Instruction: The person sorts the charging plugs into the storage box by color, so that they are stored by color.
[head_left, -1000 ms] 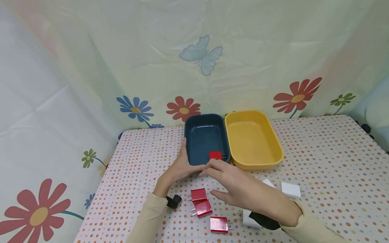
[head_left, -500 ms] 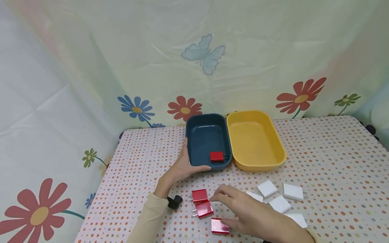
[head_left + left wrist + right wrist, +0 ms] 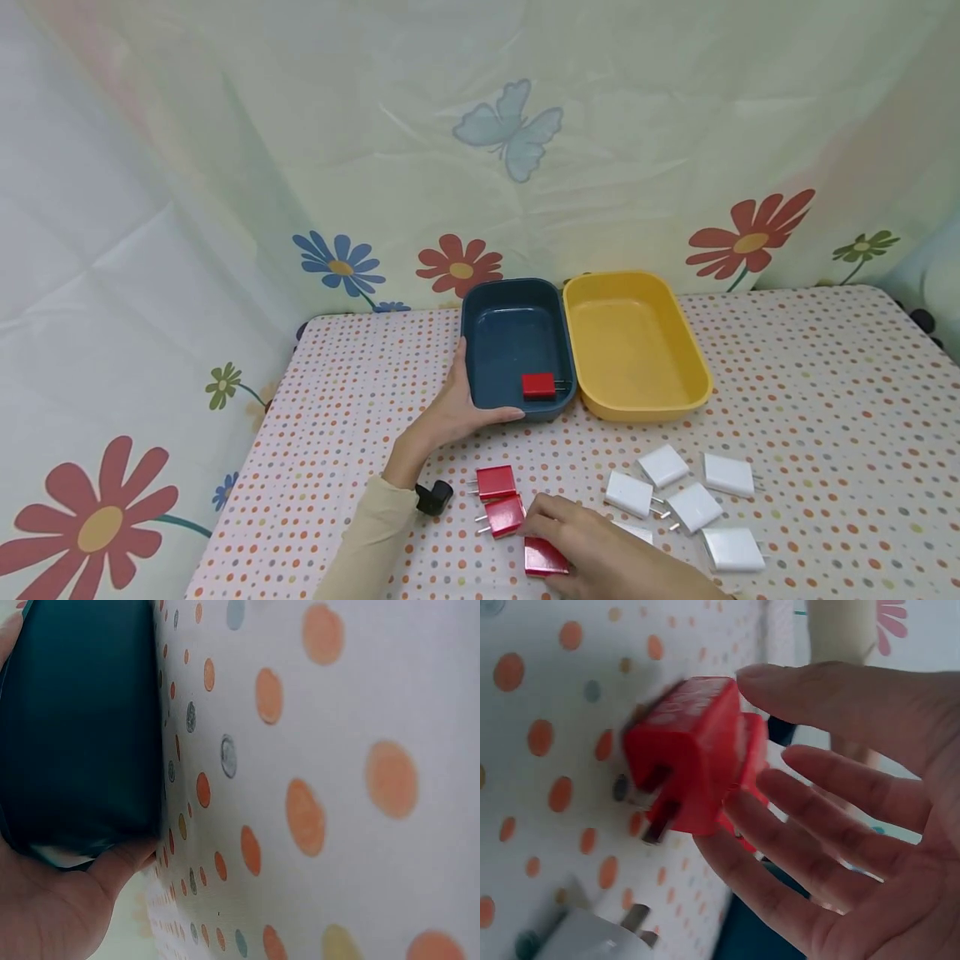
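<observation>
A dark blue plastic bin (image 3: 517,333) stands at the back of the table with a red plug charger (image 3: 538,386) inside. My left hand (image 3: 453,404) rests against its near left corner, fingers along the left wall and thumb along the front. In the left wrist view the thumb (image 3: 120,866) lies against the bin wall. My right hand (image 3: 592,546) pinches another red plug charger (image 3: 682,750) between thumb and a fingertip; its two prongs show in the right wrist view. Two red chargers (image 3: 497,482) lie close together just beyond it.
A yellow bin (image 3: 637,358) stands right beside the blue one. Several white plug chargers (image 3: 693,507) lie scattered right of my right hand, one partly hidden by it. A black strap piece (image 3: 433,498) sits at my left wrist. Behind the table hangs a flowered curtain (image 3: 375,167).
My right hand has moved from the blue bin's front edge down toward the near side and taken hold of the nearest red charger. The left hand stays on the blue bin.
</observation>
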`<action>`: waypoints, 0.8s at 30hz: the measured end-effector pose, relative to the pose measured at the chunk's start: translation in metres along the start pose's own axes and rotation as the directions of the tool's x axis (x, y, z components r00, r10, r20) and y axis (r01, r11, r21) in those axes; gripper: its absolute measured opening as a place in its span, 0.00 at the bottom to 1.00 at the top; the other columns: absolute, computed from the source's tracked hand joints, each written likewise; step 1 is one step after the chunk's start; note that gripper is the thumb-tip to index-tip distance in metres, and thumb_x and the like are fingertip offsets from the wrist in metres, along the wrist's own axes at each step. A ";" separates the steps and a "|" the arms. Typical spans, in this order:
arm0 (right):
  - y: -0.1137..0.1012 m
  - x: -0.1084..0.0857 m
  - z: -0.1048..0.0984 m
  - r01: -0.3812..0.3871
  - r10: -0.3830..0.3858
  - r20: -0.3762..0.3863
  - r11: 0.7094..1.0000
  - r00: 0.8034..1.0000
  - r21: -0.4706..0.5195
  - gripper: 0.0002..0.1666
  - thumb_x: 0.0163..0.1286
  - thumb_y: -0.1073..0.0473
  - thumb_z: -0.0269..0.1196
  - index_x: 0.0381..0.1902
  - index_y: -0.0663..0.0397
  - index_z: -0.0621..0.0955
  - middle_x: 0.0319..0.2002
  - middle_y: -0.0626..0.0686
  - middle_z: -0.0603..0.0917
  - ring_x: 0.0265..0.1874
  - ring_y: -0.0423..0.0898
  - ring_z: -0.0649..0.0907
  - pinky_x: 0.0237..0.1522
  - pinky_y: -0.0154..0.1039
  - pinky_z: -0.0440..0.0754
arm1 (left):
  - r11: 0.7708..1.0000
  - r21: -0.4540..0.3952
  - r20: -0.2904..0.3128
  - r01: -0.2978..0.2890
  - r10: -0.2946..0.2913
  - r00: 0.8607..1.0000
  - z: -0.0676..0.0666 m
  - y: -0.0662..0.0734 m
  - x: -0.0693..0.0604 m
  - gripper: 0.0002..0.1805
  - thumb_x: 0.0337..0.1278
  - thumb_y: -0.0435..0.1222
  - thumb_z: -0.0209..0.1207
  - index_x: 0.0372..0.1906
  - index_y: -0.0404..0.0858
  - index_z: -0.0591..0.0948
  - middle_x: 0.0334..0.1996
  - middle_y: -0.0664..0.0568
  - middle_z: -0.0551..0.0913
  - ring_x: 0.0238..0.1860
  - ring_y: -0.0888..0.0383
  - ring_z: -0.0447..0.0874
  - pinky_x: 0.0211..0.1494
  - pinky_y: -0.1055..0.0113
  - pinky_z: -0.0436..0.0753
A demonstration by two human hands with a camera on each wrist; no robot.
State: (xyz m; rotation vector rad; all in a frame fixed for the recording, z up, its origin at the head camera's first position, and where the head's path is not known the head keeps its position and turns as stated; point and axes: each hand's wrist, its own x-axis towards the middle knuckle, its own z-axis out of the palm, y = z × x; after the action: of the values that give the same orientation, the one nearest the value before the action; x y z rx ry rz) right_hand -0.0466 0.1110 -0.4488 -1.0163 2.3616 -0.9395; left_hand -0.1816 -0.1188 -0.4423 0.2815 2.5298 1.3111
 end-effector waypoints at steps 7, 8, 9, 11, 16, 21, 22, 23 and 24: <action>0.018 0.007 0.015 -0.050 0.052 0.024 0.997 0.998 -0.051 0.24 0.61 0.52 0.80 0.55 0.47 0.87 0.45 0.39 0.80 0.40 0.32 0.76 0.46 0.34 0.86 | 1.000 0.008 0.000 0.014 -0.014 1.000 0.001 0.000 0.001 0.77 0.46 0.59 0.78 0.85 0.51 0.31 0.85 0.46 0.41 0.83 0.43 0.44 0.77 0.38 0.64; 0.015 0.008 0.013 -0.066 0.068 0.031 0.996 0.997 -0.062 0.24 0.60 0.53 0.80 0.54 0.48 0.88 0.44 0.39 0.80 0.39 0.32 0.76 0.46 0.35 0.86 | 1.000 0.010 0.001 0.015 -0.015 1.000 0.002 -0.001 0.001 0.77 0.46 0.59 0.78 0.85 0.51 0.31 0.85 0.46 0.41 0.83 0.43 0.44 0.77 0.38 0.64; 0.010 0.008 0.010 -0.079 0.082 0.037 0.994 0.996 -0.071 0.25 0.59 0.53 0.81 0.54 0.48 0.88 0.44 0.38 0.81 0.40 0.32 0.76 0.47 0.35 0.86 | 1.000 0.010 0.002 0.016 -0.016 1.000 0.002 -0.001 0.001 0.77 0.46 0.59 0.78 0.85 0.51 0.31 0.85 0.47 0.41 0.83 0.43 0.44 0.77 0.38 0.64; -0.002 0.008 0.002 -0.104 0.108 0.056 0.991 0.993 -0.083 0.25 0.58 0.55 0.81 0.53 0.49 0.88 0.42 0.39 0.81 0.39 0.33 0.76 0.48 0.36 0.86 | 1.000 0.011 0.000 0.015 -0.015 1.000 0.002 -0.001 0.001 0.77 0.47 0.59 0.78 0.85 0.51 0.31 0.85 0.47 0.41 0.83 0.43 0.44 0.76 0.37 0.64; -0.019 0.006 -0.010 -0.109 0.115 0.064 0.990 0.991 -0.091 0.24 0.57 0.58 0.82 0.53 0.51 0.88 0.41 0.38 0.81 0.39 0.33 0.76 0.48 0.34 0.86 | 1.000 0.009 -0.004 0.014 -0.014 1.000 0.002 -0.002 0.000 0.77 0.46 0.59 0.78 0.85 0.51 0.31 0.85 0.47 0.41 0.83 0.42 0.44 0.76 0.37 0.64; -0.021 0.008 -0.010 -0.138 0.148 0.071 0.982 0.986 -0.130 0.24 0.57 0.57 0.82 0.51 0.50 0.89 0.43 0.41 0.83 0.39 0.35 0.77 0.47 0.37 0.87 | 1.000 0.013 -0.010 0.012 -0.012 1.000 0.002 -0.002 0.001 0.76 0.47 0.59 0.78 0.85 0.51 0.31 0.85 0.47 0.42 0.83 0.43 0.45 0.76 0.37 0.65; -0.022 0.009 -0.011 -0.147 0.158 0.073 0.979 0.985 -0.138 0.24 0.56 0.57 0.82 0.51 0.49 0.89 0.43 0.42 0.83 0.39 0.36 0.78 0.47 0.37 0.87 | 1.000 0.012 -0.010 0.011 -0.011 1.000 0.002 -0.002 0.001 0.76 0.47 0.59 0.78 0.85 0.51 0.31 0.85 0.47 0.42 0.83 0.43 0.45 0.76 0.38 0.65; -0.023 0.010 -0.011 -0.153 0.165 0.074 0.977 0.983 -0.148 0.24 0.56 0.57 0.83 0.51 0.49 0.89 0.43 0.42 0.83 0.39 0.36 0.78 0.47 0.37 0.87 | 1.000 0.012 -0.010 0.010 -0.010 1.000 0.002 -0.002 0.001 0.76 0.47 0.59 0.78 0.85 0.51 0.31 0.85 0.47 0.42 0.83 0.43 0.45 0.76 0.38 0.64; -0.023 0.010 -0.011 -0.152 0.165 0.072 0.976 0.984 -0.156 0.24 0.55 0.57 0.83 0.50 0.48 0.89 0.42 0.42 0.83 0.38 0.36 0.77 0.46 0.36 0.87 | 1.000 0.011 -0.009 0.010 -0.010 1.000 0.002 -0.002 0.001 0.76 0.47 0.59 0.78 0.85 0.51 0.31 0.85 0.47 0.42 0.83 0.43 0.45 0.76 0.38 0.64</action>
State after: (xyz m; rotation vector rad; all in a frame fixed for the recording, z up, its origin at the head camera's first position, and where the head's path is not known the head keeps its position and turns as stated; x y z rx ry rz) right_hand -0.0486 0.0963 -0.4261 -0.8870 2.4293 -0.6558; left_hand -0.1822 -0.1180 -0.4457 0.2662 2.5436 1.2976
